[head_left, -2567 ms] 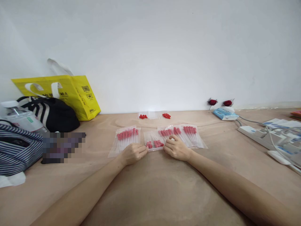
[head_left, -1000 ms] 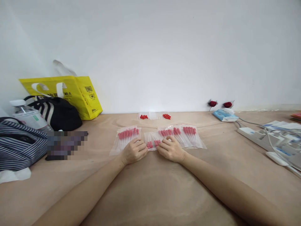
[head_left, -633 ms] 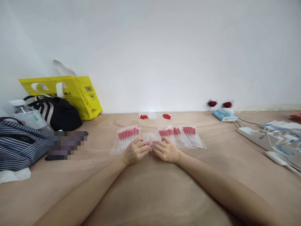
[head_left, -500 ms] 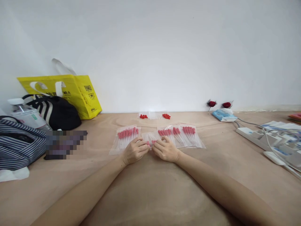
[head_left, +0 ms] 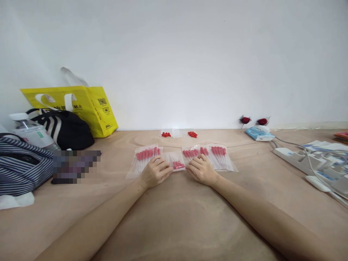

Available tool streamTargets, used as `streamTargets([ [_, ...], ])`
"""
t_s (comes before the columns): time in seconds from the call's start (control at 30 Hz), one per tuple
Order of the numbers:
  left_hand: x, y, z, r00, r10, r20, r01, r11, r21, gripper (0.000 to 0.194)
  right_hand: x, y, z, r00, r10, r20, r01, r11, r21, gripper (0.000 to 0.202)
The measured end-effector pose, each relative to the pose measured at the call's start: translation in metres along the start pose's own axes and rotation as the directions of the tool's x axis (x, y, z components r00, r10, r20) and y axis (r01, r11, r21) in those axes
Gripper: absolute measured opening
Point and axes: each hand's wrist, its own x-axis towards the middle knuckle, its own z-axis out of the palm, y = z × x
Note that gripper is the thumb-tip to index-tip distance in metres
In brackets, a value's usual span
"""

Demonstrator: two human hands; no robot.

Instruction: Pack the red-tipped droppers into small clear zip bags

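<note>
My left hand [head_left: 155, 171] and right hand [head_left: 201, 169] lie flat on the bench [head_left: 174, 217], fingers loose, gripping nothing, flanking the small clear bag [head_left: 177, 161] of red-capped pieces (fingertips at its edges). More bags [head_left: 145, 157] lie at 10 o'clock and 2 o'clock [head_left: 217, 156]; a yellow bag [head_left: 81, 105] stands at 9.

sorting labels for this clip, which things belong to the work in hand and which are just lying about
In hand: left hand, right hand, small clear bag, filled bags.
Lying about: yellow bag, striped bags, water bottle, power strip, tissue pack.
</note>
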Motion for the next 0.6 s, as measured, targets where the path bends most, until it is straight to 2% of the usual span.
streamTargets([
  [0.23,0.012,0.013,0.009,1.000,-0.009,-0.011,0.009,1.000,-0.019,0.009,0.009,-0.012,0.002,0.998,-0.045,-0.047,0.045,0.999,-0.011,0.021],
  [0.6,0.011,0.014,0.010,0.995,0.077,-0.066,-0.075,0.997,0.034,0.013,0.010,-0.016,0.006,0.993,-0.109,-0.041,0.108,0.994,-0.029,0.023],
])
